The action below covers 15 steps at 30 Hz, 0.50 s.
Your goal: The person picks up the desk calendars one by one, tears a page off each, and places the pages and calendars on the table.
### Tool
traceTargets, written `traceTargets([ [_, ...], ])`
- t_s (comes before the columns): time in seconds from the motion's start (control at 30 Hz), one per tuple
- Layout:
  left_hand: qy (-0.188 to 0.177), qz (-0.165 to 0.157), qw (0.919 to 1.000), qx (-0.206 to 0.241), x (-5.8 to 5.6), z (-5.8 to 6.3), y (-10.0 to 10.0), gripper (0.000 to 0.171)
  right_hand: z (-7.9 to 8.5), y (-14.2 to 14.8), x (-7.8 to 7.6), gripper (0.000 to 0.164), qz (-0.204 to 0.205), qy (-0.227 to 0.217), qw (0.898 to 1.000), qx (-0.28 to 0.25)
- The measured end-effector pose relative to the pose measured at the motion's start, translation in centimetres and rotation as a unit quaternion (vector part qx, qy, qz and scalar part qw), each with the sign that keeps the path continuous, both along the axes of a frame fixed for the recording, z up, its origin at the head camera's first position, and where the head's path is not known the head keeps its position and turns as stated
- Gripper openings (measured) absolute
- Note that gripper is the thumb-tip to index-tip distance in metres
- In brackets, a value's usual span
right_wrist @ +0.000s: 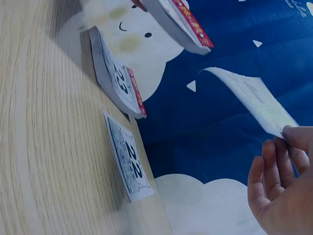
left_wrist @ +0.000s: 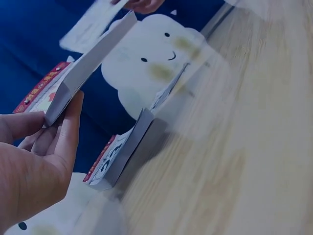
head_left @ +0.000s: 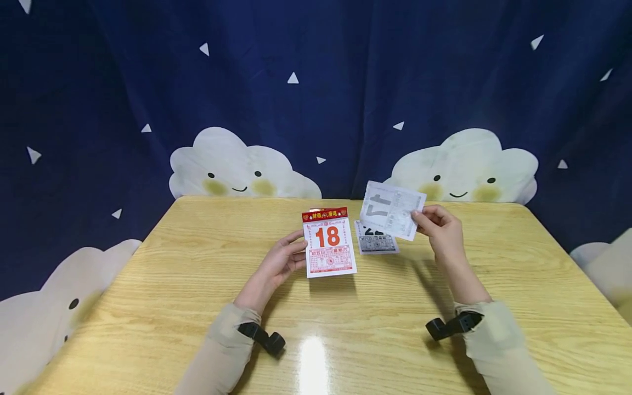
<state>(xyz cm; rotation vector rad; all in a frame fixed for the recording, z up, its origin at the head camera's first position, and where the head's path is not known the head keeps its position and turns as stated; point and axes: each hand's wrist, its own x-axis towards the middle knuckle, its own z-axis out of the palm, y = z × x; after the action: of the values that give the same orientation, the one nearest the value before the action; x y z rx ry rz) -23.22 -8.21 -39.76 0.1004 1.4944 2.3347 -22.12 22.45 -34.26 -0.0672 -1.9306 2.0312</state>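
My left hand (head_left: 278, 260) grips the left side of a tear-off calendar (head_left: 329, 249) with a red header and a big red 18, held up above the table. Thumb and fingers of my right hand (head_left: 443, 230) pinch a loose calendar page (head_left: 390, 211), its pale back showing a faint mirrored 17. That page is apart from the calendar. Below it lies a torn page (right_wrist: 128, 156) printed 22 in black. A second tear-off calendar (right_wrist: 117, 78), showing 23, lies on the table beside the 22 page; in the head view the held calendar hides nearly all of it.
Everything is over a light wooden table (head_left: 197, 307). Behind its far edge hangs a dark blue curtain (head_left: 296, 109) with white triangles and smiling clouds. Each wrist wears a black camera on a strap (head_left: 261, 337).
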Motion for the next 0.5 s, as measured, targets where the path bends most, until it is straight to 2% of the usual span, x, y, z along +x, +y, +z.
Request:
traceTargets([
  [0.17,0.015,-0.016,0.9997,-0.013,0.1,0.0,-0.5,0.045,-0.1,0.7,0.0,0.013,-0.008,-0.005,1.000,0.013],
  [0.5,0.015,-0.031,0.9973,-0.064,0.7,-0.5,-1.8,0.044,-0.6,1.4,0.2,0.008,-0.033,-0.008,0.993,0.112],
])
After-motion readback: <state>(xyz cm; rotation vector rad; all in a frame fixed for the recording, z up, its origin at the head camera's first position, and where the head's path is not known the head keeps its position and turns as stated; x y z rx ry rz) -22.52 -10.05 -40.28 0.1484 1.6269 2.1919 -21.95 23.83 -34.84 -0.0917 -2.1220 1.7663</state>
